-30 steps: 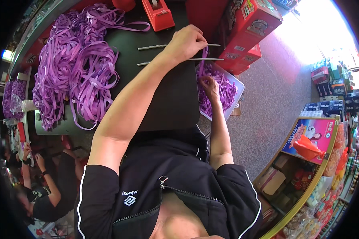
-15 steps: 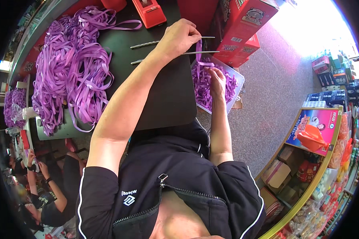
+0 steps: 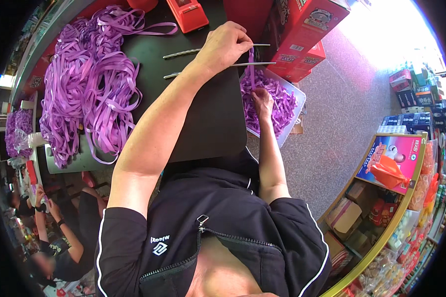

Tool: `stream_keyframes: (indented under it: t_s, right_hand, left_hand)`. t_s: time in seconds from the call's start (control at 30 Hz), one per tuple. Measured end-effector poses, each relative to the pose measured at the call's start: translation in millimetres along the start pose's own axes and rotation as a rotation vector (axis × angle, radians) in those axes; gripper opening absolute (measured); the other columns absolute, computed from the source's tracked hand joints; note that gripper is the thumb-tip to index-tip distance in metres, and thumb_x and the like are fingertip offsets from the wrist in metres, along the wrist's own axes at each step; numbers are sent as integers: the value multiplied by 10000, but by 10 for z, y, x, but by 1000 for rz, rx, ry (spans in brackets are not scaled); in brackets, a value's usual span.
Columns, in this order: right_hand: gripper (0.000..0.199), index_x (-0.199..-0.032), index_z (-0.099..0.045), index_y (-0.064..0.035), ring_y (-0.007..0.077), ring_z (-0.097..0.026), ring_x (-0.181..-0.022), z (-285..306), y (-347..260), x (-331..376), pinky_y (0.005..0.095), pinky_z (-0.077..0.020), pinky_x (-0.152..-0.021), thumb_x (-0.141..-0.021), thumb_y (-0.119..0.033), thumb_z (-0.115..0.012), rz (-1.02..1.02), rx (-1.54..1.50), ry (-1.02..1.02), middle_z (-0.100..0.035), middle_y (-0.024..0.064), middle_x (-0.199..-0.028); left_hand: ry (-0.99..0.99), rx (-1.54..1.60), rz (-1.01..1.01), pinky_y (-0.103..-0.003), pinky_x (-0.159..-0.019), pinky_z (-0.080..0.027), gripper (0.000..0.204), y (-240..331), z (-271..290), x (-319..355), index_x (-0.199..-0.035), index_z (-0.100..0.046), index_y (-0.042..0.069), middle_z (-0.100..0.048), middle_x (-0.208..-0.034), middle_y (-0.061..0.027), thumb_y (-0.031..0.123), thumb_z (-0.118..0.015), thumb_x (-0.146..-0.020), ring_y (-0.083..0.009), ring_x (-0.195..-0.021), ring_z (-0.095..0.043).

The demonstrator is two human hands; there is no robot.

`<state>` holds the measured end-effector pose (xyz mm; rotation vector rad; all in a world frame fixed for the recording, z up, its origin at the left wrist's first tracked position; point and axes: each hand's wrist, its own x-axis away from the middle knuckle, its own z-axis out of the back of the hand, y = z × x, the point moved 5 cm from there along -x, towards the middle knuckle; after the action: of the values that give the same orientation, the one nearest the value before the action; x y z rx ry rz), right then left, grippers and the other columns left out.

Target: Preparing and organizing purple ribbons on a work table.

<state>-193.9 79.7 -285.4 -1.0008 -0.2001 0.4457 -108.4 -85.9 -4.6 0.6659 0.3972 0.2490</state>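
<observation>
Ribbon (image 3: 251,69) is pinched at both ends, your left hand (image 3: 225,47) up by the metal rods (image 3: 208,49), your right hand (image 3: 262,99) just below them over the tray (image 3: 296,106), so looks like plenty left in that pile (image 3: 84,99) beside the rods.

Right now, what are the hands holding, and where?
Both hold one purple ribbon strip: the left hand pinches its top end by the metal rods, the right hand grips its lower part.
</observation>
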Motion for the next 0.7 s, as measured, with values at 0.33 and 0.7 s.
stream_keyframes:
  t_s: [0.33, 0.7]
  right_hand:
    - [224, -813, -632, -115, 63, -450, -536, -262, 291, 50, 238, -339, -489, -840, -334, -672, -456, -764, -142, -521, -17, -590]
    - [251, -1078, -617, -22, 173, -620, -814, 116, -410, -26, 291, -500, -706, -912, -205, -577, -436, -1911, -375, -653, 116, -1049]
  left_hand:
    - [28, 7, 22, -314, -888, -449, 265, -28, 6, 31, -948, -699, 16, -573, -1204, -108, 250, -648, -835, -250, -1021, -603]
    - [31, -24, 14, -311, -879, -452, 279, -36, 1, 32, -967, -692, 11, -577, -1200, -107, 252, -648, -834, -240, -1019, -605]
